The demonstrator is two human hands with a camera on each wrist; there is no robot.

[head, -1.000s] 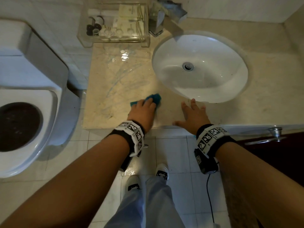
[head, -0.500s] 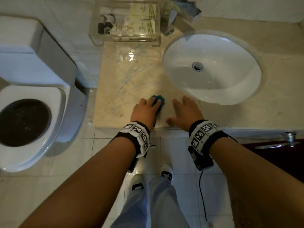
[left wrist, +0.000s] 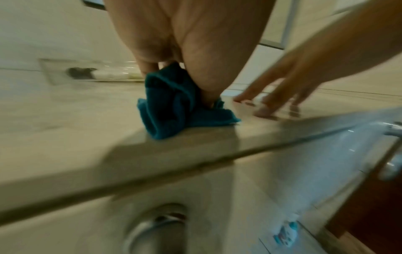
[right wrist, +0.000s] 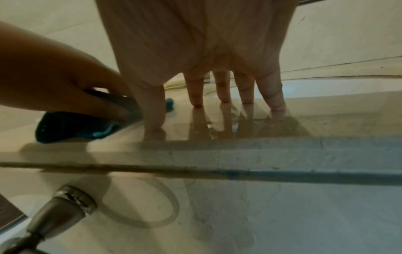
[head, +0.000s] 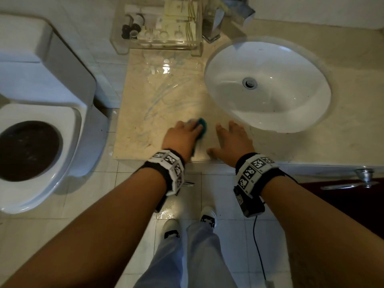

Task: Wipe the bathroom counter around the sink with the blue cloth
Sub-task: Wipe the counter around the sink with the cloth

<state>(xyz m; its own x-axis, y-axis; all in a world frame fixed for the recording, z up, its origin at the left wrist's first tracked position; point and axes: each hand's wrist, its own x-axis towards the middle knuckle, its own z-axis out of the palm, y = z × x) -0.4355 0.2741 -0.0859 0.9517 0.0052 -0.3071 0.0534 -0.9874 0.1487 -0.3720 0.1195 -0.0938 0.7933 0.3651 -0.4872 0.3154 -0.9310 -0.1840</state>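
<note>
My left hand [head: 184, 135] is squeezing the bunched blue cloth [left wrist: 174, 104] near the tabletop [head: 145, 113] edge; my right hand [head: 232, 140] is resting flat, holding nothing. The cloth might be slipping off the wet edge.

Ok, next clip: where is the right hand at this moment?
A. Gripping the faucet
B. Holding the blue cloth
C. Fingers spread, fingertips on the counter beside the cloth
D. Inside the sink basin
C: the right hand has its fingers spread with the tips on the counter, beside the blue cloth, which the left hand holds.
</note>
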